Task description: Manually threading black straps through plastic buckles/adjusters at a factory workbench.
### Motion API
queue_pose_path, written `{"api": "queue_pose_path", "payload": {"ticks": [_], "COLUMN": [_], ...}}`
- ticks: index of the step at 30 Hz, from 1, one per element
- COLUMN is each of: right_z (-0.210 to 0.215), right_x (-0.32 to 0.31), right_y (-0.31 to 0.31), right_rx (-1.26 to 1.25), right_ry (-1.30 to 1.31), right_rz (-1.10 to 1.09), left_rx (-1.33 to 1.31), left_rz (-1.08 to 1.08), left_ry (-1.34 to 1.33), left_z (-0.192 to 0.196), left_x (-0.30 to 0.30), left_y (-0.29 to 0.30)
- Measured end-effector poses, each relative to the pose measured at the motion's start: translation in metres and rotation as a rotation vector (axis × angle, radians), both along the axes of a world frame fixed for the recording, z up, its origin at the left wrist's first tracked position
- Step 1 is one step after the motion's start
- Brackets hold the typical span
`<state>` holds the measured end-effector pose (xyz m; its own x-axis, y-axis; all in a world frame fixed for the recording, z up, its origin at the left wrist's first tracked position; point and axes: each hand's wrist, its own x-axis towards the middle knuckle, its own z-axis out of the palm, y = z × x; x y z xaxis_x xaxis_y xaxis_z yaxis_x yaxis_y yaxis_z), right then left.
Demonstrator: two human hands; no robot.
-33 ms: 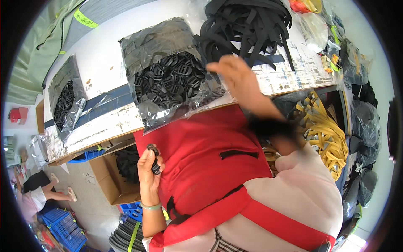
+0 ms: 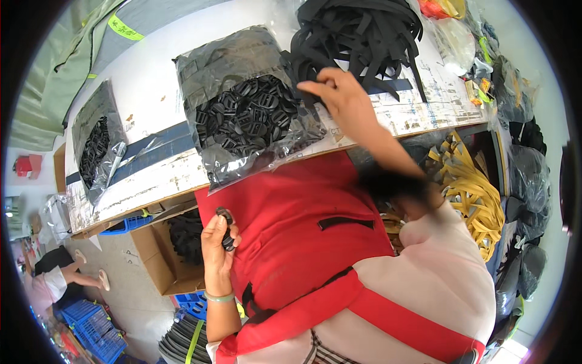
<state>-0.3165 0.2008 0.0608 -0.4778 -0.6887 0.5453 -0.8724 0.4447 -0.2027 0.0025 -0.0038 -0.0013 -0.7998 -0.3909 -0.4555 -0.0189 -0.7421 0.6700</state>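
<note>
My left hand (image 2: 216, 239) is closed on black plastic buckles (image 2: 225, 227), held upright in front of the red apron. How many it holds I cannot tell. Over the table edge, my right hand (image 2: 348, 100) reaches toward the pile of black straps (image 2: 357, 42), with thumb and forefinger apart and nothing visible between them. Its fingertips are at the near left side of that pile, close to the right edge of a clear bag (image 2: 224, 54). Loose black buckles (image 2: 248, 115) fill the bag's open mouth.
A second bag of black buckles (image 2: 97, 142) lies at the table's left end. Yellow straps (image 2: 470, 188) hang under the table at right. Below at left are a cardboard box (image 2: 151, 258) and a blue crate (image 2: 91, 327). A person (image 2: 51, 279) is at far left.
My right hand's thumb and forefinger have spread apart and shifted slightly. My left hand stays nearly in place with the buckles.
</note>
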Motion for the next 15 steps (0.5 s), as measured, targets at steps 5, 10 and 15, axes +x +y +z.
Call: {"api": "queue_pose_path", "payload": {"ticks": [5, 10, 15], "right_z": [-0.013, 0.06, 0.147], "right_x": [-0.08, -0.113, -0.042], "right_y": [-0.021, -0.06, -0.077], "right_rx": [-0.038, -0.403, -0.828], "right_ry": [0.004, -0.056, -0.16], "right_rz": [0.14, -0.094, 0.365], "left_rx": [0.349, 0.307, -0.169], "left_rz": [-0.068, -0.086, 0.025], "left_ry": [0.09, 0.037, -0.071], "left_z": [0.004, 0.003, 0.015], "left_x": [-0.012, -0.005, -0.001], "left_y": [0.009, 0.019, 0.012]}}
